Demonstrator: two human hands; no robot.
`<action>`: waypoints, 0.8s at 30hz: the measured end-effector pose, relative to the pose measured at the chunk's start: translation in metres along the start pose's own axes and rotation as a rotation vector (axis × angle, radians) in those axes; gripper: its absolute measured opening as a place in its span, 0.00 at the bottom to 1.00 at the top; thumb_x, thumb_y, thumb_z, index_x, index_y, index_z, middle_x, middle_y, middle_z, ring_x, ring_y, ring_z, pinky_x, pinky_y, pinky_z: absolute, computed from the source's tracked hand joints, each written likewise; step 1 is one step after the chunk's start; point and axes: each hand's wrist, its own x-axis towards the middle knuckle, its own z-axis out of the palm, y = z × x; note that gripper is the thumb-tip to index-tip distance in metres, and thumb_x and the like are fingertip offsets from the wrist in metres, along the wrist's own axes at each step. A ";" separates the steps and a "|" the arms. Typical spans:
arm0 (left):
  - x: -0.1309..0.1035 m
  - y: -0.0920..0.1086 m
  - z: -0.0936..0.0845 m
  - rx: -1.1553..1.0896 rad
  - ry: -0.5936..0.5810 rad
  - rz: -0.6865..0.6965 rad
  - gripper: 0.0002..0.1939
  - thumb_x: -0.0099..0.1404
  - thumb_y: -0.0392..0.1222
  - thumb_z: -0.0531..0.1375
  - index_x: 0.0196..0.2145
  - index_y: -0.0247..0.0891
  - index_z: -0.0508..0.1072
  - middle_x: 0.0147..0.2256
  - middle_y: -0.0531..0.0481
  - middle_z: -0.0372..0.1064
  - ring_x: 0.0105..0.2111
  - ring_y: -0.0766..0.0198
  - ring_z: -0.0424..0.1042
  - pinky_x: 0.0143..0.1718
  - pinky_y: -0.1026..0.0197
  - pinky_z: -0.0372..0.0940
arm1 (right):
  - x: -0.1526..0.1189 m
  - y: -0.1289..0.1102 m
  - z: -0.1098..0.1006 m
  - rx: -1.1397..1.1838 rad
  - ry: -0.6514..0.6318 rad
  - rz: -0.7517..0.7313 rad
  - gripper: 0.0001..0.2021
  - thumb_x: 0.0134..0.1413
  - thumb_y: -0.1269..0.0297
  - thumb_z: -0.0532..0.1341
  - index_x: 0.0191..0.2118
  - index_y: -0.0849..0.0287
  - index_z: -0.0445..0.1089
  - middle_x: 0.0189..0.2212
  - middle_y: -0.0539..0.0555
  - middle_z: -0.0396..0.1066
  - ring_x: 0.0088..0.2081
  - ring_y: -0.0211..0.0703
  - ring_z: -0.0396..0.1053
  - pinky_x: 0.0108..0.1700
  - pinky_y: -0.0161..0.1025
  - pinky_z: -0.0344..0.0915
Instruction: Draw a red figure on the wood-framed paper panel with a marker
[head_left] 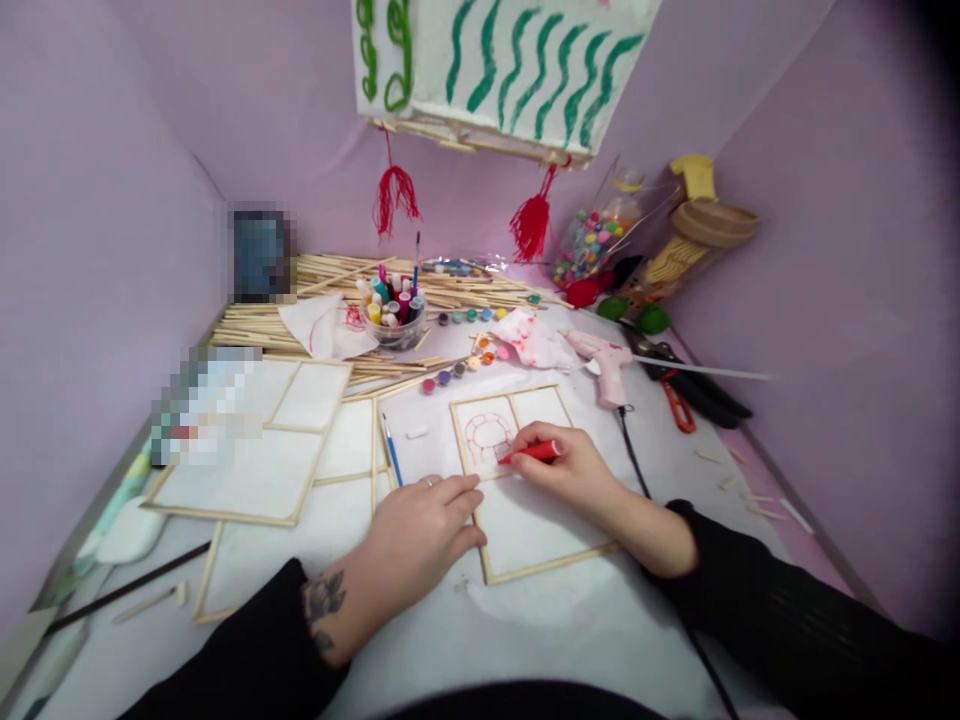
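Closed around a red marker (546,452), my right hand (574,475) rests on a white panel edged with thin wooden sticks (540,525). The marker's tip meets the panel's upper left section, beside a red line drawing (487,430) of an arch made of blocks. My left hand (420,530) lies with fingers stretched out over the left edge stick of this panel, holding nothing. A thin blue paintbrush (394,455) lies just beyond my left hand, close to a small white piece (416,432).
More stick-framed panels (247,470) overlap at left. Behind stand a tub of markers (394,325), many wooden sticks (322,270) and paint pots (459,370). A pink glue gun (606,365) lies right, its cord under my right arm. A painted lantern (517,75) with red tassels hangs above.
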 end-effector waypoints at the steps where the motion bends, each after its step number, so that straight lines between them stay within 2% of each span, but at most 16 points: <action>1: 0.000 0.000 0.000 -0.002 0.001 0.002 0.16 0.64 0.46 0.61 0.48 0.39 0.73 0.51 0.47 0.71 0.44 0.56 0.73 0.43 0.55 0.69 | 0.000 -0.001 -0.002 0.010 0.012 0.011 0.02 0.46 0.66 0.62 0.28 0.58 0.71 0.24 0.50 0.73 0.26 0.39 0.69 0.30 0.35 0.65; 7: 0.000 0.000 -0.001 -0.021 -0.010 -0.005 0.15 0.63 0.45 0.63 0.47 0.39 0.73 0.52 0.48 0.71 0.44 0.55 0.73 0.43 0.53 0.70 | 0.003 -0.002 -0.014 0.057 0.084 0.051 0.02 0.45 0.66 0.62 0.26 0.58 0.70 0.21 0.49 0.71 0.23 0.38 0.66 0.27 0.34 0.62; 13: 0.000 0.000 -0.001 -0.006 0.000 -0.007 0.14 0.66 0.46 0.59 0.47 0.40 0.73 0.51 0.46 0.71 0.44 0.57 0.73 0.44 0.55 0.69 | 0.005 0.007 -0.010 -0.010 0.098 0.049 0.02 0.45 0.67 0.61 0.27 0.58 0.71 0.21 0.48 0.72 0.23 0.38 0.66 0.27 0.34 0.62; 24: 0.002 0.000 -0.002 -0.001 -0.024 -0.008 0.16 0.63 0.45 0.63 0.47 0.40 0.73 0.52 0.49 0.70 0.44 0.56 0.73 0.45 0.54 0.69 | 0.005 0.008 -0.009 -0.050 0.095 0.038 0.02 0.46 0.68 0.61 0.28 0.58 0.71 0.23 0.49 0.73 0.25 0.39 0.69 0.30 0.35 0.63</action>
